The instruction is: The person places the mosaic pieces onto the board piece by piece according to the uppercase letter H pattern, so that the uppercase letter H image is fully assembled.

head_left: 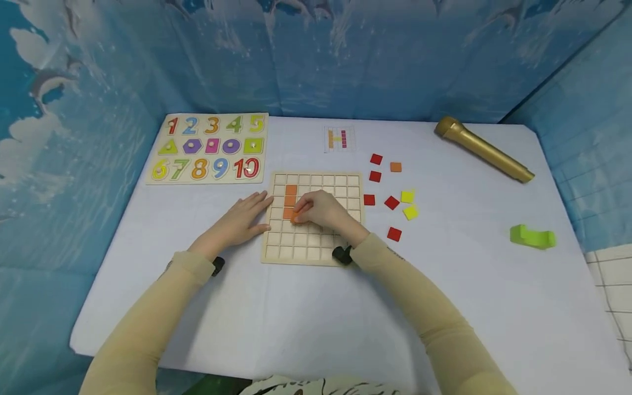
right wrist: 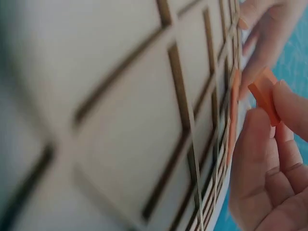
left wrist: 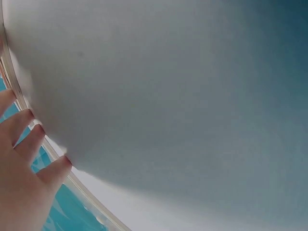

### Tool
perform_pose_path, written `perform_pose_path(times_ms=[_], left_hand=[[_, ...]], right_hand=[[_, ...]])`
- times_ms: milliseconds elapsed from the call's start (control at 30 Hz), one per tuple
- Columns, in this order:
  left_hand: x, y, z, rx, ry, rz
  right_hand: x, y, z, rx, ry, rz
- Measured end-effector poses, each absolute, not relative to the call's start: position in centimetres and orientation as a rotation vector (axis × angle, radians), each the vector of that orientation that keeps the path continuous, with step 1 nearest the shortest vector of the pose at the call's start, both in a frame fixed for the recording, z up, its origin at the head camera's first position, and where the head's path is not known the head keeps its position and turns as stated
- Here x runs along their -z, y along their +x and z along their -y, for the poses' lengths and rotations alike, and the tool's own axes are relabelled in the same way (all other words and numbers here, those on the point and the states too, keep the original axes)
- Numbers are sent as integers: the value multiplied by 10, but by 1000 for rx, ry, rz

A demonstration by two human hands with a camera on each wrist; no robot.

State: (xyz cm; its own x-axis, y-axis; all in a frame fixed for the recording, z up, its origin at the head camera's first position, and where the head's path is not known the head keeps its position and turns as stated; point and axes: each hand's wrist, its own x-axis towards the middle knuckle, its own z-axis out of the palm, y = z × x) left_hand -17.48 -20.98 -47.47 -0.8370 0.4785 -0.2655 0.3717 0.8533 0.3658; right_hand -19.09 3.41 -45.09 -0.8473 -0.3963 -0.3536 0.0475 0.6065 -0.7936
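Note:
A wooden grid board (head_left: 286,253) lies on the white table, with a column of orange tiles (head_left: 291,190) set in its upper left squares. Over the board, just below that column, my right hand (head_left: 323,209) pinches an orange square tile (right wrist: 264,96) between thumb and fingers; the right wrist view shows this tile tilted, apart from the grid. My left hand (head_left: 242,220) lies with fingers spread, fingertips and thumb at the board's left edge. Those spread fingers (left wrist: 53,171) also show in the left wrist view.
Red tiles (head_left: 391,202), yellow tiles (head_left: 410,212) and one orange tile (head_left: 395,167) lie right of the board. Behind it is a small pattern card (head_left: 340,139). A number puzzle (head_left: 209,178) sits at back left, a gold tube (head_left: 486,152) and a green block (head_left: 532,237) at right.

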Motion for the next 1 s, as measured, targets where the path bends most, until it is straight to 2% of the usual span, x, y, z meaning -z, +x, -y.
perform_pose_path(times_ms=[633,1000], left_hand=[[477,-160,214,-469,698,-2772],[477,-164,207,-460,707,-2759]], right_hand=[[460,-172,-5,1024,-409,-2501],[458,-172,-7,943,-471,-2570]])
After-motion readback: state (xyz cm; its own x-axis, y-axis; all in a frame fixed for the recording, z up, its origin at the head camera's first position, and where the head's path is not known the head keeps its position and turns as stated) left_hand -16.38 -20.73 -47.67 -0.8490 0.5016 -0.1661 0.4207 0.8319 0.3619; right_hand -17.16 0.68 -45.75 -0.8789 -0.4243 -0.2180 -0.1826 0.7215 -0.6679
